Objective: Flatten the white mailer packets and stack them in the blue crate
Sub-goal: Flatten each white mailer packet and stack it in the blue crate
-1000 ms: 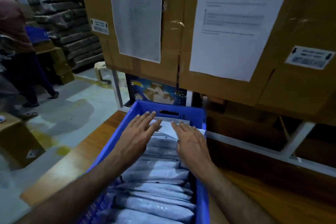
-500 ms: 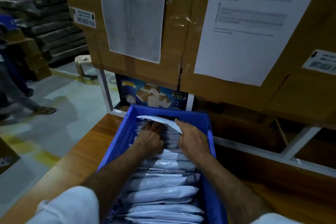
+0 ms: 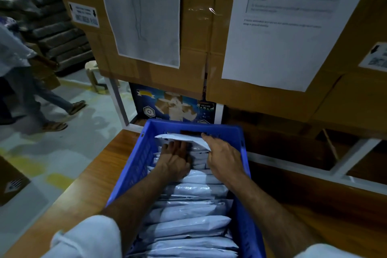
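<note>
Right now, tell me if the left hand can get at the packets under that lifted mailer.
Probably yes. The right hand holds the lifted mailer up at the crate's far end, and the left hand is already beneath it, fingers on the packets.

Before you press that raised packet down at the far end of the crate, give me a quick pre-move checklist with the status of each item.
1. Right hand holds the raised white mailer packet: ok.
2. Left hand lies under that packet, on the row below: ok.
3. Packet already flat: not ok, it stands tilted up.
4. Blue plastic crate rests on the wooden table: ok.
5. Space left at the far wall: cannot tell, the hands hide it.
</note>
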`<state>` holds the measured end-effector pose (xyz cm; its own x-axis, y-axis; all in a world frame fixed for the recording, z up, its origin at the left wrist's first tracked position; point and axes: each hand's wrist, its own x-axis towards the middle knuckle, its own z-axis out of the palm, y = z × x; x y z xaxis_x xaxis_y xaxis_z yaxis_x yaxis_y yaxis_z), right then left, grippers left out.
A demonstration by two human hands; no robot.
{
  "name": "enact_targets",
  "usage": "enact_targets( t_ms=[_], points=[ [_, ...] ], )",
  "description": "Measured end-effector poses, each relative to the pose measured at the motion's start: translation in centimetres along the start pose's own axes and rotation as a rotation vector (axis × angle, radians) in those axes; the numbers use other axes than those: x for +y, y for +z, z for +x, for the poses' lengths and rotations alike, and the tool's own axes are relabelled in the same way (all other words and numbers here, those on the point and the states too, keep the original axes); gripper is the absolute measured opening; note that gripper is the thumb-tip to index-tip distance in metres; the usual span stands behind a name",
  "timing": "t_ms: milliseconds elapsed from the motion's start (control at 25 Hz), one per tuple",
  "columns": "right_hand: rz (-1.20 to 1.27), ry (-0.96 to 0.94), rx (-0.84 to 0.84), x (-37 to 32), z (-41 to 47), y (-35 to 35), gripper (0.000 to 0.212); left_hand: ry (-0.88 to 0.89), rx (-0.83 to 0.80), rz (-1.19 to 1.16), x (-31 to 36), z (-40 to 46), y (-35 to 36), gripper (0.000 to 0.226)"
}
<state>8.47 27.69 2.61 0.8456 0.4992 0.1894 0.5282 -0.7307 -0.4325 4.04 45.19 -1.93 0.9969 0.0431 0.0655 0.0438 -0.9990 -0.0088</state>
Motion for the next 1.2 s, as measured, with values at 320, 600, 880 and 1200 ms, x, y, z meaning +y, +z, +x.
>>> enact_targets(
  t_ms=[320,600,880,1200],
  points=[
    [0.073,0.1,0.018,0.4,0.6,0.2,0.061,-0.087,-0.187,0.079,0.0,0.0,0.2,0.071],
    [0.042,0.016,-0.002,0.4,0.5,1.4,0.066,0.122,0.014,0.136,-0.6,-1.2,2.0,0.04],
    [-0.107,-0.328,-0.125,-0.1,2.0,2.6,0.066,0.473,0.366,0.093,0.9,-5.0,2.1,0.017],
    [-0.265,-0.092,-0.603,1.2,1.3,4.2,0.066,0.308,0.06,-0.192,-1.3,-5.6,-0.5,0.024]
  ],
)
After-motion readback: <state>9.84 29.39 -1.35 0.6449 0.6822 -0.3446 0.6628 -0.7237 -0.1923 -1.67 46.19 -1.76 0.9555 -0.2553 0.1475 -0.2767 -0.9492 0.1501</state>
